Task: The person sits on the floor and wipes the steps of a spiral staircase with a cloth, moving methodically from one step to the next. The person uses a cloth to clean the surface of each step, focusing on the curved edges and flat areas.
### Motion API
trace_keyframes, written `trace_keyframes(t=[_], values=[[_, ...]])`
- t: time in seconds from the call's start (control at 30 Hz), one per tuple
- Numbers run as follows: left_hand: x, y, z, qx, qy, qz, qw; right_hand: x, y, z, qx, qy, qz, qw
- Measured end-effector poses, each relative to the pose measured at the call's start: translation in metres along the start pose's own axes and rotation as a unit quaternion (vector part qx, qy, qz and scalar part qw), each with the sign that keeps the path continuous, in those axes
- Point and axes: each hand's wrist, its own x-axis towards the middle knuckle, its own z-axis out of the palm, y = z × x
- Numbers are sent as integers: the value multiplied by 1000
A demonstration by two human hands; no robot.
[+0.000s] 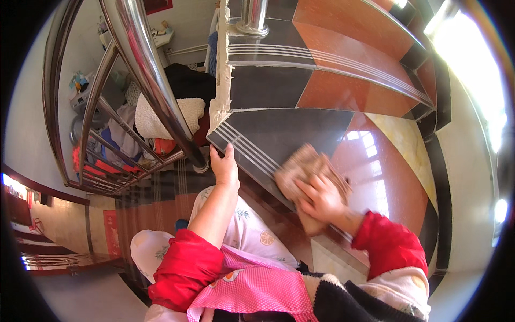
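Note:
My right hand (324, 199) presses on a bunched brown cloth (299, 173), blurred, which lies over the front edge of a black and red tiled stair tread (289, 129). Part of the cloth hangs over that edge. To the left, my left hand (225, 165) rests with its fingertips at the outer corner of the same tread, beside the striped nosing, and holds nothing. Its thumb and fingers are apart.
A steel stair railing (151, 76) rises at the left, its post base close to my left hand. Beyond it lie a white fleecy cloth (169, 116) and heaped clothes. More tiled steps (346, 52) climb ahead, past a rough-edged wall end (221, 80). Lower steps descend behind my legs.

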Motion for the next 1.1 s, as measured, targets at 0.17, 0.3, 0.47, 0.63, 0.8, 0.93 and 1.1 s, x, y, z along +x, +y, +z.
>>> trace_keyframes(t=[0.17, 0.3, 0.47, 0.63, 0.8, 0.93, 1.1], values=[[-1, -12, 12, -2, 34, 32, 999, -97, 4, -45, -6, -67, 13, 998], [0, -18, 13, 8, 69, 68, 995, -66, 5, -37, -2, -56, 20, 998], [-2, -13, 13, -13, 85, 46, 995, 47, 9, 6, 0, -20, -14, 1000], [2, -14, 12, 15, 76, 68, 995, 183, 13, 66, -4, 61, 14, 998], [-3, 3, 6, 34, 42, 33, 998, 209, 17, 69, -33, 24, 77, 996], [2, -4, 0, -2, 3, 38, 999, 153, 63, 33, -76, -12, 219, 973], [6, -13, 0, 69, 29, 52, 996, 4, 176, -38, -142, 34, 432, 890]])
